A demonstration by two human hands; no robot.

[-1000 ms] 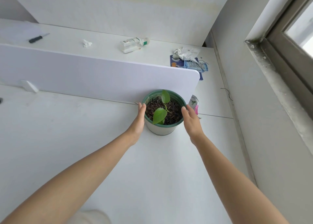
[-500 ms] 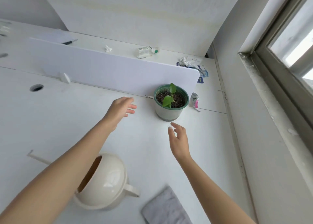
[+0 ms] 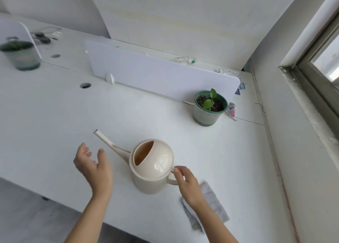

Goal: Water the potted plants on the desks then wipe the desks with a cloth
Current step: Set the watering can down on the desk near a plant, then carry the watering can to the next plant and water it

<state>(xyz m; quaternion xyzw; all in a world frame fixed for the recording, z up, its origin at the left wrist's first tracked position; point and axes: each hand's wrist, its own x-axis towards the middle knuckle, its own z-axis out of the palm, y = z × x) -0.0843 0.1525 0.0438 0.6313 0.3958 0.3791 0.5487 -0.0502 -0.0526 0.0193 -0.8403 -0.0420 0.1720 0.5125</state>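
Right hand (image 3: 189, 186) touches the can (image 3: 154, 167) at its handle (image 3: 171, 181) to lift it, grip unclear; left hand (image 3: 93, 167) open by the spout (image 3: 110, 143).

Head camera looks forward and down onto the desk (image 3: 55, 123).

Left hand (image 3: 93, 166) open, palm inward; right hand (image 3: 189, 184) forward, fingers (image 3: 177, 170) loosely curled.

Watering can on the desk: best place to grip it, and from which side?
Grip the loop handle on the watering can, coming from the person's right, where the right hand is. The domed body is wide and smooth; the thin spout juts out opposite, to the far left, so only the handle lets fingers curl round.
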